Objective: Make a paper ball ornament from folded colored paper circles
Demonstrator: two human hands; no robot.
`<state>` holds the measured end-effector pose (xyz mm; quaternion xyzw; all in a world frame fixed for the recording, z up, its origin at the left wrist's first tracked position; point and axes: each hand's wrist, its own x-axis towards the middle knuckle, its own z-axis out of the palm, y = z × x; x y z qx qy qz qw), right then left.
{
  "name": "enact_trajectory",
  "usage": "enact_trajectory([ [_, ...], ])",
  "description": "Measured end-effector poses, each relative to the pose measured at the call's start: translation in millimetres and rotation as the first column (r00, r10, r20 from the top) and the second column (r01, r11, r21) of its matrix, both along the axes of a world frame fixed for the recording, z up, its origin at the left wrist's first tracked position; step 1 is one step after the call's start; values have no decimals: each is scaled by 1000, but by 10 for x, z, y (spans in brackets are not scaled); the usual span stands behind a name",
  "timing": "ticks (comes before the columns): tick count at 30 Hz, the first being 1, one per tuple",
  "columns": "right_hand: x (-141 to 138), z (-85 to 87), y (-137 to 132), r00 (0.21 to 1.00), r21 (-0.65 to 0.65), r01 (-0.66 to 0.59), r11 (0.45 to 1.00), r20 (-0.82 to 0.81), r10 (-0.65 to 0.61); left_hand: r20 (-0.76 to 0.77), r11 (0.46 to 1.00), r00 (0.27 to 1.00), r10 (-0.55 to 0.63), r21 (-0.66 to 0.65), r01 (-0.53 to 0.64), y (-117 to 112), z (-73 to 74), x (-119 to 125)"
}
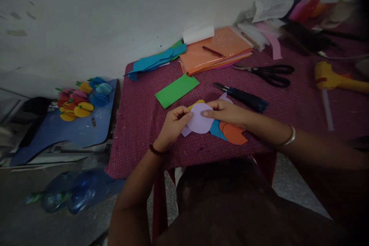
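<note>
A round lilac paper piece [201,121] is held up over the table between both hands. My left hand [175,125] pinches its left edge, thumb against the fingers. From the other side my right hand [225,113] grips it with the thumb on top and the fingers behind. Beneath and beside the hands lie orange paper rounds [235,134], a blue paper piece [218,130] and a bit of yellow paper [196,103]. More lilac paper [227,97] shows behind my right hand. A green paper strip [177,90] lies just beyond my left hand.
A utility knife [242,97] and black-handled scissors [269,73] lie past my right hand. Farther back are an orange paper stack [216,52] with a pencil [213,51] and blue paper [158,60]. A yellow glue gun [328,78] is at right; paper ornaments [83,100] sit left.
</note>
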<state>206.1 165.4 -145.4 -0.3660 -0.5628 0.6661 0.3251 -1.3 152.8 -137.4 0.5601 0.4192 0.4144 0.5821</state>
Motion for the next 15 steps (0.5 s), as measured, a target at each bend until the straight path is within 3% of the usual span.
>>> enact_trajectory([
  [6, -13, 17, 11, 983, -21, 182, 983, 8, -182, -20, 973, 978, -209, -108, 206, 0, -43, 13],
  [15, 39, -3, 40, 974, 60, 214, 975, 58, -217, -53, 994, 993, -102, -53, 100, 68, -45, -111],
])
